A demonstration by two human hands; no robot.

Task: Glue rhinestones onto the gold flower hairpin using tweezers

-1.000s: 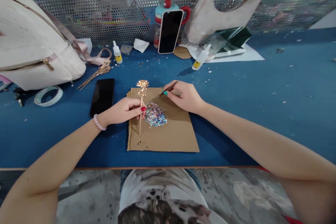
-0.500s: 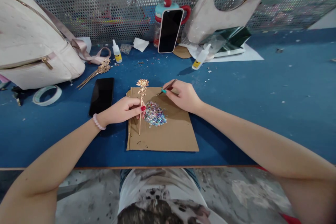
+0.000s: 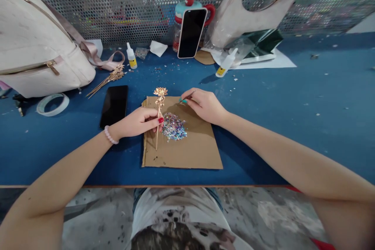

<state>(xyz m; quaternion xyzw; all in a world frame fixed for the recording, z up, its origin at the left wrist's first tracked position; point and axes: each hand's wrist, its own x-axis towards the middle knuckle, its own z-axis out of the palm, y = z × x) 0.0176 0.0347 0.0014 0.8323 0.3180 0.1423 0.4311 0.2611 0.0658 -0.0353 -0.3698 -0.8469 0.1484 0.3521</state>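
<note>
My left hand is closed around the stem of a gold hairpin, its flower head upward and its point down over the cardboard. Slim metal tweezers are pinched in my right hand, above the far edge of the cardboard; the fingers hide part of them. Between the hands lies a pile of small shiny sequins in mixed colours, just right of my left fingertips.
A black phone lies left of the cardboard, with tape and more gold hairpins beyond. Glue bottles stand or lean farther back. Another phone leans on a cup. A backpack fills the left.
My right hand has turned slightly, and the tweezers' tip has drawn up a little from the cardboard. My left hand keeps the hairpin in nearly the same place. The view has shifted slightly.
</note>
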